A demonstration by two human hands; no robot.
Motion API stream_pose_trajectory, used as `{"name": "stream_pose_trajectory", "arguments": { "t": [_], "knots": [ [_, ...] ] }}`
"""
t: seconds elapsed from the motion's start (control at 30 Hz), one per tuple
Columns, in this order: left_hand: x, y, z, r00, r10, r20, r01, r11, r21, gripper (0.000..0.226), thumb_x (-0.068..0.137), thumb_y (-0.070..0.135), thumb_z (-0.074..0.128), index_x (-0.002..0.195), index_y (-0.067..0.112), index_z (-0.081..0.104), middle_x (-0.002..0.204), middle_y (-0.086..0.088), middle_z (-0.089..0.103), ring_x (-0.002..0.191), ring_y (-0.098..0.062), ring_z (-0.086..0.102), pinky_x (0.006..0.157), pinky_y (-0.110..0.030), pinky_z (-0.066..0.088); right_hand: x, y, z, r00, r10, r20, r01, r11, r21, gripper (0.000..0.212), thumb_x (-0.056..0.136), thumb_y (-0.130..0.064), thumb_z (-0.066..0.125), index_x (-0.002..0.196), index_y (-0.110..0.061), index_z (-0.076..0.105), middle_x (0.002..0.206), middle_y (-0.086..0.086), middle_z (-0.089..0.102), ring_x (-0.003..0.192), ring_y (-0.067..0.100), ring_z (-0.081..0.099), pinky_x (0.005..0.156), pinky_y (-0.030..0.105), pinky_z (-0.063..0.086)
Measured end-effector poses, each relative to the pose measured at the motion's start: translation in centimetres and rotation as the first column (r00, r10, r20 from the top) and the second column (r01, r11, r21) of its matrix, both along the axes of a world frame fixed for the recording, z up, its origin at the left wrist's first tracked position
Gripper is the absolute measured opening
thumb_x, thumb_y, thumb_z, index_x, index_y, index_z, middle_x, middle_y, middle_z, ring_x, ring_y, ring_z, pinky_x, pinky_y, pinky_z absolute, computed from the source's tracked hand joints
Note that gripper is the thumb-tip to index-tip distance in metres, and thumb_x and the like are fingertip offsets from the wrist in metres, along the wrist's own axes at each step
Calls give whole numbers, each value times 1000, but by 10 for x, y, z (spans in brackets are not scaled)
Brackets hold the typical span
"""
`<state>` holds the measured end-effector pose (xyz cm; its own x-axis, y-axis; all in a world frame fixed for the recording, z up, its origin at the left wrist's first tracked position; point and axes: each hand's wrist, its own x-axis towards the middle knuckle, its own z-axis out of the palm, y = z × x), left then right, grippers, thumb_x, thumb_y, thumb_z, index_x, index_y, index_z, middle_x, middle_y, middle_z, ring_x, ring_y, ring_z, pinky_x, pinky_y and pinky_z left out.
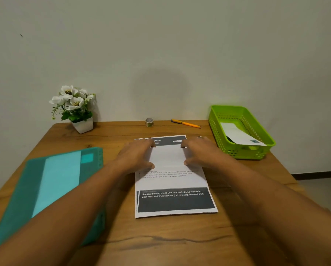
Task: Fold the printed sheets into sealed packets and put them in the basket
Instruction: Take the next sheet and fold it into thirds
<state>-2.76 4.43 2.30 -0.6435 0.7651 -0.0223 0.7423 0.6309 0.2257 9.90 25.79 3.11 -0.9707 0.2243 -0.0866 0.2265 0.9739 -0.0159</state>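
Folding step, centre frame: left hand [135, 156] and right hand [201, 152] on printed sheet [172, 181], pinching or pressing, cannot tell. Next: firm crease, seal, then basket [243, 153] at right.

Wooden table [160, 237] with sheet [172, 181], basket [243, 150], folder [45, 189]

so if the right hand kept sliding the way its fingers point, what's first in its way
The right hand lies on the sheet, fingers angled inward. Sliding on, it would likely meet the left hand across the gap; angled further out, perhaps the tape. Depth is unclear.
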Motion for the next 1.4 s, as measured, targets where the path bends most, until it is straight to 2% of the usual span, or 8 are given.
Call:
{"name": "stream_pose_trajectory", "arguments": {
  "t": [0.13, 0.33, 0.6, 0.73, 0.9, 1.0, 1.17, 1.4],
  "knots": [
    [16, 0, 5, 981, -21, -191, 33, 998, 59, 50, 88, 32, 74, 131, 31, 48, 131, 3, 60, 120, -22, 52, 102, -41, 36, 6, -16, 5, 988, 105, -112, -87, 984, 156, 27, 90, -22, 62, 117, -21, 58, 123, 2, 67, 119, 27, 60, 96, 39, 37],
    [34, -13, -4, 942, -78, -327, 137, 978, 160, 26, 99, 25, 60, 125, 26, 62, 115, 3, 68, 102, -20, 60, 78, -33, 45, 25, -28, -10, 949, 183, -257, -146, 977, 156, 15, 98, -24, 56, 110, -20, 64, 107, 3, 67, 102, 28, 62, 92, 41, 41],
    [51, -29, -41, 952, -127, -278, 179, 969, 171, 30, 96, 23, 61, 124, 23, 70, 121, 3, 72, 109, -22, 66, 82, -40, 58, 48, -35, -50, 939, 208, -273, -180, 976, 125, 31, 99, -27, 54, 126, -21, 67, 116, 5, 68, 102, 26, 63, 88, 42, 48],
    [49, -31, -52, 957, -114, -266, 168, 968, 188, 33, 98, 37, 58, 127, 27, 69, 131, 6, 68, 117, -16, 62, 89, -36, 55, 58, -38, -59, 942, 184, -282, -171, 983, 71, 36, 106, -40, 42, 132, -24, 61, 125, 2, 63, 109, 23, 57, 91, 41, 48],
    [50, -27, -52, 964, -98, -248, 158, 959, 235, 43, 101, 57, 46, 116, 27, 71, 119, 11, 69, 109, -13, 61, 86, -36, 52, 56, -42, -58, 950, 87, -301, -103, 994, -38, 49, 105, -61, 32, 122, -28, 64, 120, -4, 61, 108, 18, 55, 92, 39, 45],
    [47, -18, -50, 975, -66, -213, 115, 968, 225, 30, 100, 46, 52, 116, 26, 66, 119, 9, 67, 111, -17, 56, 89, -39, 48, 43, -45, -55, 961, 63, -270, -76, 996, -37, 44, 102, -58, 43, 122, -24, 62, 120, 1, 60, 109, 23, 55, 94, 42, 46],
    [48, -9, -61, 990, -72, -124, 84, 992, 93, 49, 109, 37, 36, 155, 24, 40, 164, 2, 35, 152, -21, 27, 124, -43, 21, 29, -56, -54, 977, 86, -196, -110, 987, -115, 45, 106, -35, 45, 146, -15, 50, 150, 11, 49, 137, 28, 44, 114, 43, 36],
    [49, -12, -62, 991, -86, -101, 81, 996, -48, 59, 111, 43, 19, 165, 20, 11, 173, 1, 7, 159, -20, 0, 128, -44, 3, 21, -79, -74, 977, 36, -208, -83, 971, -225, 56, 112, -32, 31, 164, -12, 22, 172, 8, 20, 159, 25, 13, 130, 42, 9]
  ]
}}
